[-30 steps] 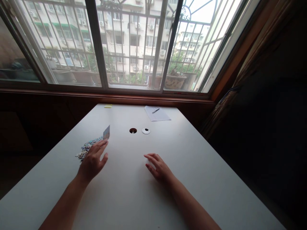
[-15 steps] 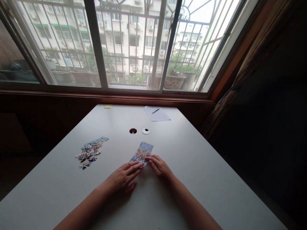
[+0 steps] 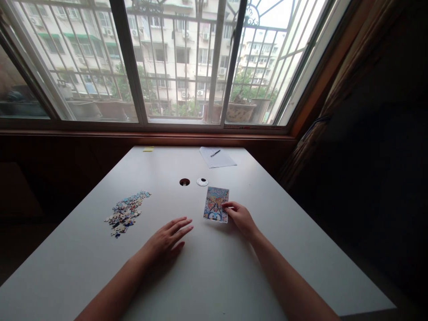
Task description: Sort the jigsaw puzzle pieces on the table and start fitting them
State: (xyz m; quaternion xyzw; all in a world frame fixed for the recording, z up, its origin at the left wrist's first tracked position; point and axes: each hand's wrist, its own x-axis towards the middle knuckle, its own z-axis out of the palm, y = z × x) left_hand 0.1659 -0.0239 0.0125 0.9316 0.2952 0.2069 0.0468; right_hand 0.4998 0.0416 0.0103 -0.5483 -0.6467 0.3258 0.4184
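Observation:
A small colourful picture card (image 3: 216,204) lies on the white table (image 3: 207,276), just right of centre. My right hand (image 3: 241,219) pinches its right edge with thumb and fingers. My left hand (image 3: 166,241) rests flat on the table to the left of the card, fingers stretched out, holding nothing. A heap of loose jigsaw pieces (image 3: 126,212) lies further left, apart from both hands.
A cable hole (image 3: 184,182) and its white round cap (image 3: 202,182) sit beyond the card. A sheet of paper with a pen (image 3: 217,157) and a yellow sticky note (image 3: 148,149) lie at the far edge by the window. A dark curtain hangs at the right.
The card went from my left hand near the puzzle heap to the table's middle, then my right hand took it and shifted it right. My left hand let go and lies flat.

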